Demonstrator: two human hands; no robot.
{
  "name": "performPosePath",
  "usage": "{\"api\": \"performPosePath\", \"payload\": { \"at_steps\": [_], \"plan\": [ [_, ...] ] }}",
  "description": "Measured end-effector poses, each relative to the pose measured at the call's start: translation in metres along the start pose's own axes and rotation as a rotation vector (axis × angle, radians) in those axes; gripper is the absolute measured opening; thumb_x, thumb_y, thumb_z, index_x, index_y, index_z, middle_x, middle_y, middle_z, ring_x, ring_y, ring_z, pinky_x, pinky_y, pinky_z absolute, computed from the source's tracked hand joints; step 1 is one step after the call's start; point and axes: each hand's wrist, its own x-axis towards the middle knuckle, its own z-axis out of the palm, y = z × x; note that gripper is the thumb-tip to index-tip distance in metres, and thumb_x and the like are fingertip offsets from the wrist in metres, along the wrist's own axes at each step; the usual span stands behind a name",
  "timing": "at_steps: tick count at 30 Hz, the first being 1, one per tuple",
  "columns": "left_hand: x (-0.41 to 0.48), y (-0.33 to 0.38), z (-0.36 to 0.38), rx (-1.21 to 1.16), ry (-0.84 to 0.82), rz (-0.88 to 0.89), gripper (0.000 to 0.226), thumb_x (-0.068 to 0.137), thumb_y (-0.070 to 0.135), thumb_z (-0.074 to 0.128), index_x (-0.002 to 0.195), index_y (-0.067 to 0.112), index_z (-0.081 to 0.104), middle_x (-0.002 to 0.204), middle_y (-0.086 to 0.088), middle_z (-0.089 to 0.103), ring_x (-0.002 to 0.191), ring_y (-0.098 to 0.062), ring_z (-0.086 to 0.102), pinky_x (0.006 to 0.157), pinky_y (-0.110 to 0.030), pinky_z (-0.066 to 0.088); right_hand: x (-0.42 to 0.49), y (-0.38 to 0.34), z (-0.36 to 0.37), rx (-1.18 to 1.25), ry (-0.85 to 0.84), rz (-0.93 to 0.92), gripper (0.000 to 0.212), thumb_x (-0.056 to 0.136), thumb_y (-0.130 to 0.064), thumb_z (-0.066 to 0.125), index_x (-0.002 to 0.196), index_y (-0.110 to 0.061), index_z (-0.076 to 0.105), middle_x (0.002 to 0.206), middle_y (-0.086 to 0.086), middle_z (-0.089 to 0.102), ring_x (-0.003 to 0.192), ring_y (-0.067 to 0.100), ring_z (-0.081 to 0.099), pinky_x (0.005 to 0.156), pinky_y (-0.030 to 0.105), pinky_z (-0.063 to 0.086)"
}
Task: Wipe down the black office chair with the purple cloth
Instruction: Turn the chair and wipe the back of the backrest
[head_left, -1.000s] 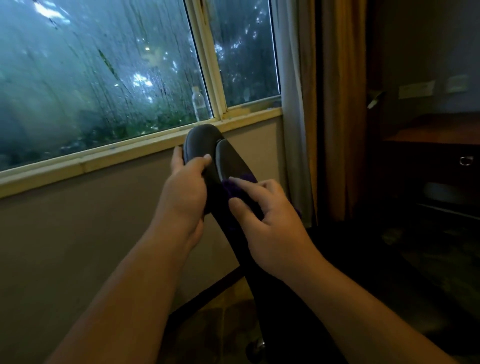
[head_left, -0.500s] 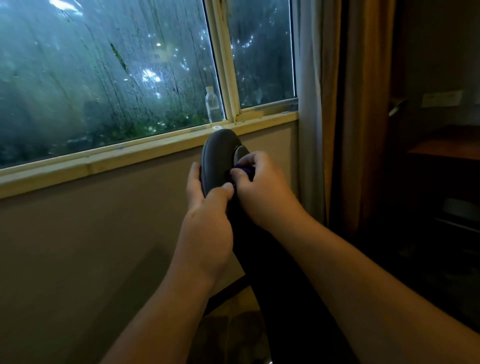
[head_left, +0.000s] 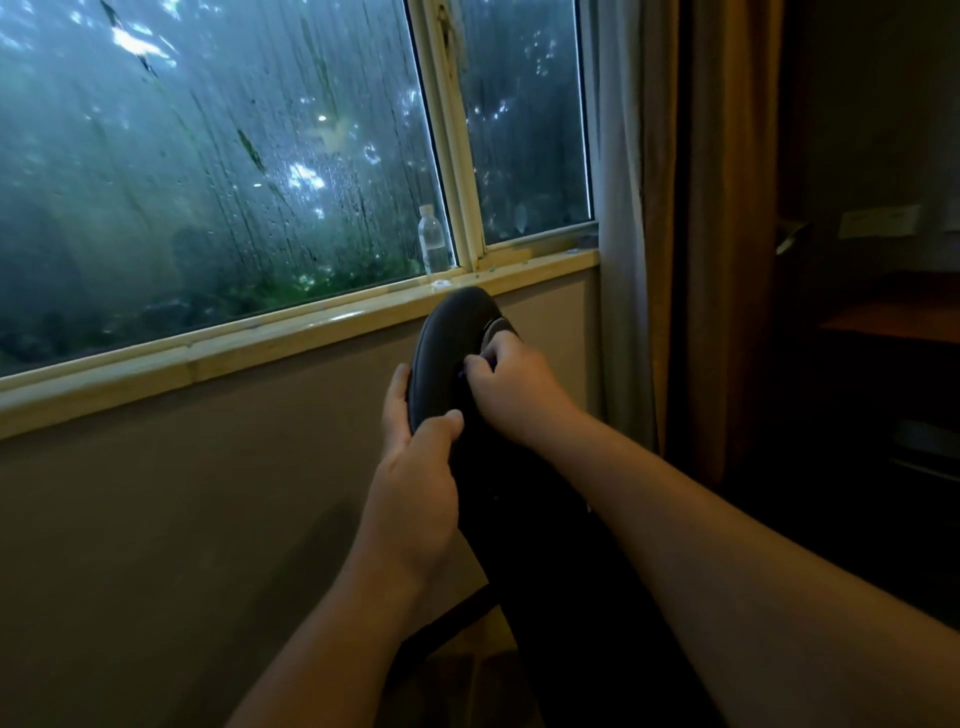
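Sliding up from lower on the same part, the right hand (head_left: 511, 384) now sits near the rounded top of the armrest pad (head_left: 449, 332) of the black office chair (head_left: 545, 561). A second ago its fingers lay spread over the purple cloth (head_left: 462, 370). Now they are curled tight and pinch the cloth against the pad's right-hand side, so only a sliver of purple shows between the knuckles. The left hand (head_left: 415, 467) has kept its hold below that spot, thumb across the pad's near face and fingers wrapped round its far edge. I judge this as one wiping stroke reaching the tip, with the pad's left face and the rest of the chair yet to be done.

Above the armrest pad runs the pale window sill (head_left: 260, 332), and a clear bottle (head_left: 432, 244) stands on it just above the pad's top. Right of the pad hangs a curtain (head_left: 623, 218), and further right a brown desk (head_left: 893, 322) sits in shadow. The wall (head_left: 182, 519) lies close behind the pad and may cramp strokes on its far side. Dim light makes the chair's lower parts hard to read.
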Motion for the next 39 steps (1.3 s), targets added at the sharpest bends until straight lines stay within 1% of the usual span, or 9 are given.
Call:
{"api": "performPosePath", "payload": {
  "at_steps": [9, 18, 21, 24, 26, 29, 31, 34, 39],
  "plan": [
    [-0.003, -0.002, 0.0, 0.022, -0.002, 0.012, 0.065, 0.102, 0.02, 0.044, 0.152, 0.048, 0.016, 0.128, 0.001, 0.051, 0.108, -0.016, 0.06, 0.082, -0.031, 0.048, -0.087, -0.004, -0.006, -0.064, 0.003, -0.065, 0.007, 0.105, -0.034, 0.049, 0.102, -0.029, 0.052, 0.088, -0.002, 0.066, 0.076, 0.007, 0.066, 0.073, 0.035, 0.059],
    [0.006, 0.032, -0.004, 0.335, 0.059, -0.141, 0.048, 0.097, 0.041, 0.052, 0.138, 0.042, 0.026, 0.11, -0.004, 0.055, 0.097, -0.028, 0.061, 0.085, -0.054, 0.055, -0.132, 0.008, -0.006, -0.011, 0.008, -0.076, 0.01, 0.105, -0.04, 0.049, 0.095, -0.036, 0.047, 0.08, -0.005, 0.063, 0.064, -0.002, 0.06, 0.051, 0.018, 0.042],
    [0.044, 0.055, -0.01, 0.392, 0.149, -0.235, 0.059, 0.081, 0.051, 0.057, 0.134, 0.031, 0.041, 0.104, -0.013, 0.061, 0.086, -0.031, 0.061, 0.06, -0.045, 0.057, -0.127, 0.006, -0.008, -0.015, 0.003, -0.059, 0.014, 0.105, -0.04, 0.05, 0.092, -0.036, 0.046, 0.08, -0.006, 0.065, 0.065, -0.004, 0.06, 0.049, 0.016, 0.04],
    [0.08, 0.069, 0.0, 0.643, 0.097, -0.206, 0.042, 0.093, 0.033, 0.05, 0.133, 0.023, 0.052, 0.099, -0.019, 0.057, 0.074, -0.027, 0.056, 0.048, -0.035, 0.048, -0.121, 0.003, -0.012, 0.009, -0.009, -0.035, 0.011, 0.104, -0.039, 0.051, 0.094, -0.036, 0.048, 0.083, -0.008, 0.066, 0.07, -0.002, 0.063, 0.052, 0.016, 0.044],
    [0.101, 0.067, 0.008, 0.902, 0.031, -0.142, 0.034, 0.099, 0.021, 0.045, 0.129, 0.01, 0.057, 0.115, -0.022, 0.059, 0.086, -0.03, 0.062, 0.057, -0.04, 0.053, -0.114, 0.001, -0.013, 0.002, -0.023, -0.032, 0.008, 0.104, -0.039, 0.052, 0.097, -0.036, 0.048, 0.085, -0.008, 0.065, 0.069, 0.001, 0.064, 0.051, 0.016, 0.044],
    [0.117, 0.058, 0.011, 1.202, -0.004, -0.098, 0.034, 0.102, 0.018, 0.042, 0.124, -0.001, 0.06, 0.104, -0.018, 0.061, 0.085, -0.025, 0.06, 0.073, -0.033, 0.042, -0.097, 0.002, -0.011, -0.014, -0.04, -0.045, 0.005, 0.104, -0.039, 0.052, 0.102, -0.037, 0.048, 0.088, -0.008, 0.064, 0.071, 0.001, 0.063, 0.054, 0.016, 0.043],
    [0.118, 0.055, 0.008, 1.272, -0.001, -0.087, 0.034, 0.104, 0.016, 0.041, 0.126, -0.003, 0.059, 0.101, -0.016, 0.06, 0.084, -0.022, 0.058, 0.076, -0.031, 0.037, -0.082, 0.003, -0.006, 0.004, -0.069, -0.044, 0.005, 0.104, -0.039, 0.052, 0.107, -0.036, 0.05, 0.092, -0.009, 0.065, 0.077, 0.004, 0.064, 0.061, 0.023, 0.049],
    [0.121, 0.052, 0.003, 1.286, 0.002, -0.094, 0.036, 0.105, 0.011, 0.036, 0.129, -0.005, 0.057, 0.13, -0.023, 0.057, 0.116, -0.033, 0.057, 0.086, -0.032, 0.042, -0.051, 0.006, 0.004, -0.015, -0.088, -0.043, 0.009, 0.103, -0.037, 0.052, 0.112, -0.036, 0.05, 0.097, -0.008, 0.066, 0.085, 0.008, 0.066, 0.074, 0.034, 0.057],
    [0.132, 0.05, 0.001, 1.491, -0.096, -0.069, 0.035, 0.105, 0.014, 0.036, 0.127, -0.004, 0.057, 0.131, -0.021, 0.057, 0.119, -0.032, 0.056, 0.088, -0.032, 0.044, 0.023, 0.017, 0.007, -0.064, -0.102, 0.002, 0.007, 0.103, -0.031, 0.053, 0.106, -0.035, 0.048, 0.097, -0.005, 0.063, 0.089, 0.012, 0.063, 0.083, 0.039, 0.056]
  ]
}}
